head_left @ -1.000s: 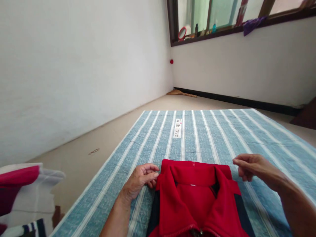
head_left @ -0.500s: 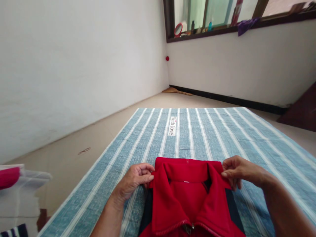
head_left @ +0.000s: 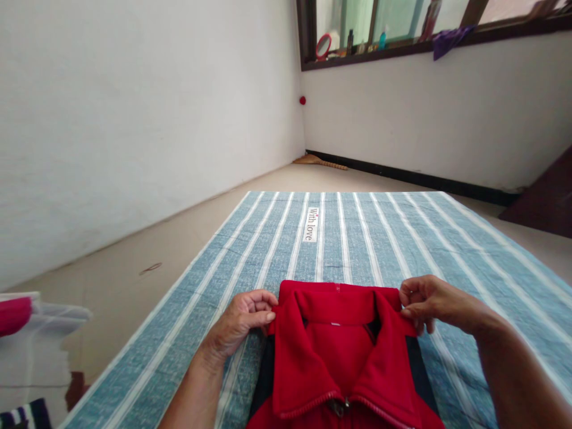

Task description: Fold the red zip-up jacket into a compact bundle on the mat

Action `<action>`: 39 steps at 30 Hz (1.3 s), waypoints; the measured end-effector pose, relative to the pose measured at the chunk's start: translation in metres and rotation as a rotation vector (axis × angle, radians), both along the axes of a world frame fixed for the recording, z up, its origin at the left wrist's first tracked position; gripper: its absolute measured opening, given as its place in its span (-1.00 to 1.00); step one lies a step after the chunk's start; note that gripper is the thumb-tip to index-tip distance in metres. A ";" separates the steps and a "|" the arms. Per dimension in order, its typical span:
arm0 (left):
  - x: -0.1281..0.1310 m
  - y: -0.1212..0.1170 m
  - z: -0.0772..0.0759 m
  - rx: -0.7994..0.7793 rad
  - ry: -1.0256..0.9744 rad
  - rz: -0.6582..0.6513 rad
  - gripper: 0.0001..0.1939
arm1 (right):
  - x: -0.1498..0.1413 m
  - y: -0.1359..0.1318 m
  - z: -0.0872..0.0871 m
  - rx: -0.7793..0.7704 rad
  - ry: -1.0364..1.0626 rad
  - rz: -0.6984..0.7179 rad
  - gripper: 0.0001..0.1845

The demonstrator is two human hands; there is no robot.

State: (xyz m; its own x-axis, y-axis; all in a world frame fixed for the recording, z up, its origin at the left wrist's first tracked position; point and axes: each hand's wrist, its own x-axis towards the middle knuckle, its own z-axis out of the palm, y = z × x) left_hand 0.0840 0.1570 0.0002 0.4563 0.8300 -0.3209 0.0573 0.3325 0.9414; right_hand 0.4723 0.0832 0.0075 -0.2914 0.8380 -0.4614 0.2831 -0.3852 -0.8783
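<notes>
A red jacket (head_left: 344,351) with dark navy side panels lies collar up on the striped blue cloth (head_left: 250,250), its lower part cut off by the bottom of the view. Its zipper shows below the turned-out collar. My left hand (head_left: 243,319) pinches the red fabric at the jacket's left shoulder, thumb against fingers. At the opposite shoulder, my right hand (head_left: 426,302) is closed on the fabric beside the collar, with some fingers curled underneath.
The cloth covers a table with "With love" printed on it. At lower left are a white translucent bag (head_left: 40,339) and a pink item (head_left: 14,316). A broom (head_left: 319,161) lies by the far corner. A purple cloth (head_left: 449,42) hangs from the window sill.
The whole view has shifted slightly. Both hands keep their hold at the jacket's shoulders, and the jacket lies almost as before.
</notes>
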 end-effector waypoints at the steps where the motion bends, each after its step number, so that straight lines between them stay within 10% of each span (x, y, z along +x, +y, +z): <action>1: 0.001 -0.001 0.001 -0.003 -0.004 0.005 -0.75 | 0.000 0.000 0.000 0.010 0.005 -0.001 -0.72; 39: 0.006 -0.003 0.004 -0.048 -0.006 0.013 -0.70 | -0.006 0.001 0.003 0.085 0.076 0.077 -0.67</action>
